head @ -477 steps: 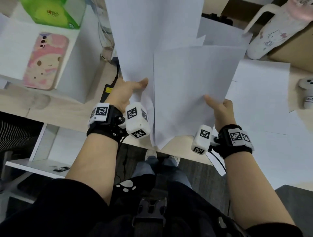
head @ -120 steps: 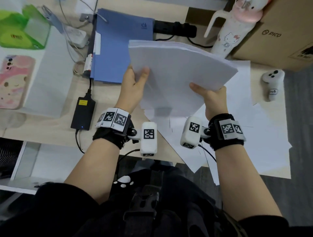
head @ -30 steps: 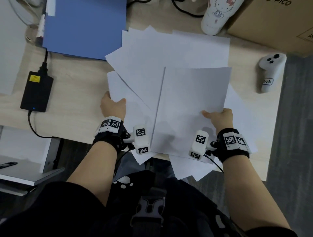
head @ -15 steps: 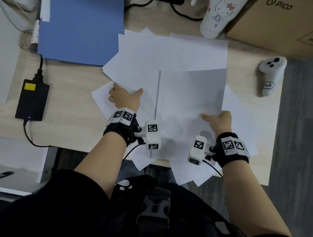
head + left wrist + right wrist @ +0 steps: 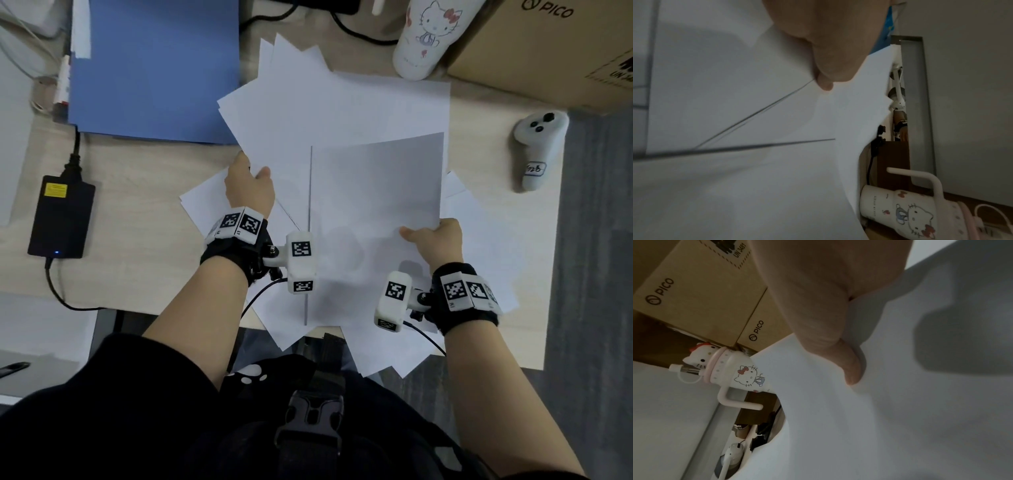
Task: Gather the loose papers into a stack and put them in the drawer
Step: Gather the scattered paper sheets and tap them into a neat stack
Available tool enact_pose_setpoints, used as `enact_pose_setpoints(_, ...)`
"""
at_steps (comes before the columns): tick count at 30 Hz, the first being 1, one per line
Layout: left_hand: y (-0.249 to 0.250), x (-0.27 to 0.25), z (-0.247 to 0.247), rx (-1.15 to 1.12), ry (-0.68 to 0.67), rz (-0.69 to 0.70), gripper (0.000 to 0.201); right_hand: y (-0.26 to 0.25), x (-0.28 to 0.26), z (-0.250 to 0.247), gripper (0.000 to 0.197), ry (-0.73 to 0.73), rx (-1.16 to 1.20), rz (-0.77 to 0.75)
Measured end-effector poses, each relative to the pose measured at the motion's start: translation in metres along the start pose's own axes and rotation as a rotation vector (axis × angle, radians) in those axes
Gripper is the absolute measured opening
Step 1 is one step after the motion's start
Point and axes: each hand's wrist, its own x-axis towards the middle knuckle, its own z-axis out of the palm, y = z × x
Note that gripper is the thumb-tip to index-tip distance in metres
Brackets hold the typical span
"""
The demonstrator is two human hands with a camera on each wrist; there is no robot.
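Note:
Several loose white papers (image 5: 342,102) lie fanned and overlapping on the wooden desk (image 5: 137,240), some hanging over its front edge. A flat sheet (image 5: 373,205) lies on top. My left hand (image 5: 248,185) grips the left edge of the fanned sheets, and the left wrist view shows its thumb (image 5: 830,65) on top of the papers (image 5: 735,97). My right hand (image 5: 433,238) pinches the top sheet's near right corner, thumb (image 5: 838,345) pressed on the paper (image 5: 879,418). No drawer can be made out for certain.
A blue folder (image 5: 154,68) lies at the back left, with a black power adapter (image 5: 60,216) and its cable at the left. A Hello Kitty bottle (image 5: 428,34), a cardboard box (image 5: 548,51) and a white controller (image 5: 537,147) stand at the back right.
My left hand has moved from the near left edge of the pile up and to the right, onto the fanned sheets. The right hand keeps its pinch on the top sheet.

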Motion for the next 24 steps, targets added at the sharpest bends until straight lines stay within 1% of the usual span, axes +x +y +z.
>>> enact_pose_setpoints(2, -0.001, -0.002, -0.010, -0.040, 0.066, 0.054, 0.020, -0.008, -0.007, -0.004, 0.013, -0.045, 0.024, -0.032)
enact_pose_setpoints(3, -0.002, -0.003, -0.016, -0.067, 0.078, 0.072, 0.019, -0.014, -0.012, -0.006, 0.010, -0.090, 0.052, -0.053)
enact_pose_setpoints(5, -0.004, -0.005, -0.030, -0.179, 0.028, 0.100, 0.011, -0.025, -0.023, -0.011, 0.009, -0.177, 0.117, -0.114)
enact_pose_setpoints(6, -0.004, -0.007, -0.036, -0.239, -0.021, 0.105, 0.012, -0.031, -0.027, -0.012, 0.009, -0.204, 0.150, -0.143)
enact_pose_setpoints(7, -0.001, -0.009, -0.042, -0.281, -0.070, 0.098, 0.019, -0.036, -0.031, -0.013, 0.009, -0.214, 0.179, -0.170)
enact_pose_setpoints(8, 0.001, -0.012, -0.048, -0.310, -0.122, 0.091, 0.027, -0.043, -0.035, -0.013, 0.014, -0.215, 0.211, -0.196)
enact_pose_setpoints(9, 0.004, -0.014, -0.053, -0.327, -0.168, 0.083, 0.031, -0.049, -0.038, -0.012, 0.014, -0.215, 0.249, -0.222)
enact_pose_setpoints(10, 0.005, -0.016, -0.056, -0.336, -0.209, 0.082, 0.030, -0.055, -0.040, -0.011, 0.008, -0.211, 0.288, -0.247)
enact_pose_setpoints(11, 0.008, -0.017, -0.059, -0.345, -0.247, 0.090, 0.025, -0.060, -0.043, -0.009, 0.010, -0.195, 0.327, -0.267)
enact_pose_setpoints(13, 0.013, -0.020, -0.065, -0.369, -0.317, 0.120, 0.018, -0.067, -0.046, -0.007, 0.023, -0.158, 0.406, -0.281)
enact_pose_setpoints(14, 0.016, -0.021, -0.068, -0.383, -0.338, 0.133, 0.018, -0.069, -0.048, -0.006, 0.026, -0.142, 0.435, -0.279)
enact_pose_setpoints(16, 0.020, -0.022, -0.073, -0.413, -0.354, 0.151, 0.022, -0.070, -0.049, -0.007, 0.022, -0.143, 0.457, -0.298)
enact_pose_setpoints(19, 0.026, -0.024, -0.079, -0.418, -0.379, 0.188, 0.020, -0.071, -0.053, -0.005, 0.018, -0.138, 0.493, -0.316)
enact_pose_setpoints(22, 0.031, -0.023, -0.084, -0.380, -0.373, 0.152, 0.017, -0.079, -0.058, -0.003, 0.017, -0.100, 0.559, -0.339)
enact_pose_setpoints(24, 0.037, -0.022, -0.085, -0.367, -0.359, 0.138, 0.019, -0.083, -0.059, 0.000, 0.012, -0.094, 0.570, -0.374)
